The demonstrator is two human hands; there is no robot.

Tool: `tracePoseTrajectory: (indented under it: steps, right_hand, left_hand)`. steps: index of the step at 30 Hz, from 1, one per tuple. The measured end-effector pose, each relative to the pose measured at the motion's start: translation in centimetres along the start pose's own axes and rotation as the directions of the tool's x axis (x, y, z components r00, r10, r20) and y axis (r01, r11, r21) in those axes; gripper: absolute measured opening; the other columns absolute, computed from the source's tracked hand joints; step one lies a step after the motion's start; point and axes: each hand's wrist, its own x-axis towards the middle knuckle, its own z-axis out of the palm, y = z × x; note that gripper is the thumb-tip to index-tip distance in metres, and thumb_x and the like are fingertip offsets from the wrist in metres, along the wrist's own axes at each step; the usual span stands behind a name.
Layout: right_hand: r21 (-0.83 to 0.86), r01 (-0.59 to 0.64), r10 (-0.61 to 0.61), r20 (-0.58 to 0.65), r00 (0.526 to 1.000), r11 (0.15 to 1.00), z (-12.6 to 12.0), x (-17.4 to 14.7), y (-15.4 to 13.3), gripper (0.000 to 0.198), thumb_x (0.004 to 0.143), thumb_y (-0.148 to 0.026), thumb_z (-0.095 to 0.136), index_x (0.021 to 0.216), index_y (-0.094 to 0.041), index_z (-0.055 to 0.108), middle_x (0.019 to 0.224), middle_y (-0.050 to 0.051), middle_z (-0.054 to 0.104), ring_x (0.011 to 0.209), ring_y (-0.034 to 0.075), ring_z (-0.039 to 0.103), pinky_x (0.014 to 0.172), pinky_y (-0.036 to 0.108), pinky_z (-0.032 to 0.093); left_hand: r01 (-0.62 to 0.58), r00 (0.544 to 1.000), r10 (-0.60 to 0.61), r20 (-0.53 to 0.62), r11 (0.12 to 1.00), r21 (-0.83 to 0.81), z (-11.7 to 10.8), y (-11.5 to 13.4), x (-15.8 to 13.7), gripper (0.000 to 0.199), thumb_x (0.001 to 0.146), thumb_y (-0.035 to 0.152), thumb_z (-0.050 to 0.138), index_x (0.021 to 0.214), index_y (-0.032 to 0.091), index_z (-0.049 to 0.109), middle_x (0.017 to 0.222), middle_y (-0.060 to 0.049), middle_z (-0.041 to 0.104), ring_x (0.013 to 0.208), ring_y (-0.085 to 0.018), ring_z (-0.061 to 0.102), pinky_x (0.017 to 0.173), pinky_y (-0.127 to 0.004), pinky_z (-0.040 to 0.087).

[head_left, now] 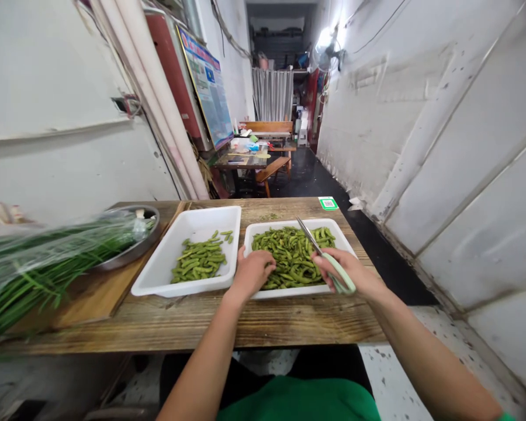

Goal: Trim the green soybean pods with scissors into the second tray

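My right hand point(342, 266) is wrapped round the pale green handles of a pair of scissors point(341, 273). Their metal blades point up and to the left over the right-hand white tray point(251, 240), which is full of green edamame pods point(291, 251). At the left side of that tray is my left hand point(255, 270), its fingers curled together at the pods; what they pinch, if anything, is hidden. To the left stands a second white tray point(153, 280) with a smaller pile of pods point(199, 257) toward its near right part.
Both trays rest on a wooden table point(245, 333). On the left, long green stalks point(48, 263) under clear plastic lie across a metal bowl point(151, 234) and a wooden board point(100, 301). A QR-code card point(328, 203) lies at the far right corner. Walls flank both sides.
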Motion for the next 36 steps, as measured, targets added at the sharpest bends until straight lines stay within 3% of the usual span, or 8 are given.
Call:
tracePoseTrajectory:
  steps: [4,8,14,19,22,26,30,36]
  right_hand:
    - [-0.27,0.041,-0.054,-0.042,0.998,0.962,-0.9,4.7,0.4,0.041,0.066,-0.054,0.062,0.081,-0.017,0.056,0.05,-0.005,0.043,0.042,0.009,0.041,0.04,0.021,0.034]
    - [-0.579,0.102,-0.157,-0.045,0.987,0.809,-0.7,7.2,2.0,0.04,0.064,-0.053,0.064,0.081,-0.017,0.063,0.059,-0.002,0.053,0.053,0.011,0.045,0.049,0.022,0.033]
    - [-0.714,0.188,-0.387,-0.125,0.913,0.674,0.3,7.2,2.8,0.048,0.069,-0.049,0.062,0.106,-0.019,0.057,0.078,0.002,0.058,0.065,0.015,0.048,0.061,0.025,0.036]
    - [-0.784,0.209,-0.504,-0.15,0.851,0.585,0.4,7.2,3.1,0.047,0.071,-0.047,0.061,0.108,-0.017,0.056,0.083,0.006,0.057,0.071,0.018,0.049,0.067,0.029,0.037]
    - [-0.786,0.245,-0.515,-0.106,0.851,0.567,0.5,7.2,3.4,0.047,0.072,-0.046,0.061,0.108,-0.017,0.055,0.085,0.007,0.057,0.072,0.018,0.049,0.068,0.029,0.038]
    - [-0.79,0.251,-0.486,-0.068,0.872,0.56,0.5,7.1,3.4,0.049,0.071,-0.048,0.061,0.11,-0.017,0.056,0.083,0.006,0.058,0.07,0.017,0.05,0.067,0.027,0.038]
    - [-0.769,0.316,-0.456,0.035,0.889,0.556,0.8,6.9,3.0,0.047,0.07,-0.05,0.062,0.102,-0.017,0.06,0.077,0.004,0.058,0.067,0.015,0.049,0.064,0.025,0.037]
    - [-0.673,0.322,-0.354,0.095,0.93,0.666,1.0,6.4,2.6,0.042,0.07,-0.051,0.062,0.093,-0.016,0.065,0.067,0.0,0.056,0.057,0.011,0.044,0.055,0.021,0.032]
  left_hand:
    - [0.051,0.986,-0.1,-0.136,0.944,-0.326,0.3,-0.3,1.1,0.015,0.079,0.029,0.049,0.083,0.02,0.06,0.082,-0.004,0.067,0.08,-0.018,0.06,0.083,-0.035,0.042]
    - [0.075,0.966,-0.207,-0.156,0.8,-0.596,1.3,-0.5,3.0,0.015,0.073,0.029,0.056,0.081,0.017,0.059,0.076,-0.003,0.065,0.073,-0.016,0.06,0.07,-0.028,0.045]
    - [0.214,0.913,-0.404,0.059,0.351,-0.912,1.1,0.2,4.3,0.029,0.058,0.033,0.071,0.076,0.013,0.059,0.064,0.002,0.058,0.056,-0.009,0.054,0.062,-0.026,0.046]
    - [0.215,0.912,-0.383,0.148,0.138,-0.967,0.3,1.1,3.7,0.032,0.063,0.041,0.069,0.07,0.015,0.051,0.064,0.003,0.057,0.061,-0.01,0.059,0.065,-0.026,0.049]
    - [0.223,0.93,-0.329,0.163,0.154,-0.963,0.3,1.4,3.3,0.031,0.066,0.039,0.067,0.082,0.016,0.053,0.078,-0.001,0.063,0.064,-0.011,0.062,0.063,-0.026,0.049]
    - [0.203,0.928,-0.36,0.099,0.265,-0.942,0.6,1.1,3.0,0.038,0.063,0.035,0.07,0.092,0.013,0.06,0.066,0.001,0.061,0.056,-0.009,0.058,0.056,-0.021,0.045]
    - [0.199,0.939,-0.341,0.055,0.404,-0.893,1.1,0.4,2.8,0.027,0.063,0.035,0.068,0.077,0.013,0.063,0.055,0.003,0.059,0.048,-0.009,0.052,0.05,-0.021,0.04]
    - [0.205,0.933,-0.36,-0.016,0.567,-0.798,1.9,-0.1,2.7,0.022,0.066,0.038,0.064,0.066,0.017,0.062,0.046,0.005,0.054,0.042,-0.009,0.045,0.045,-0.021,0.033]
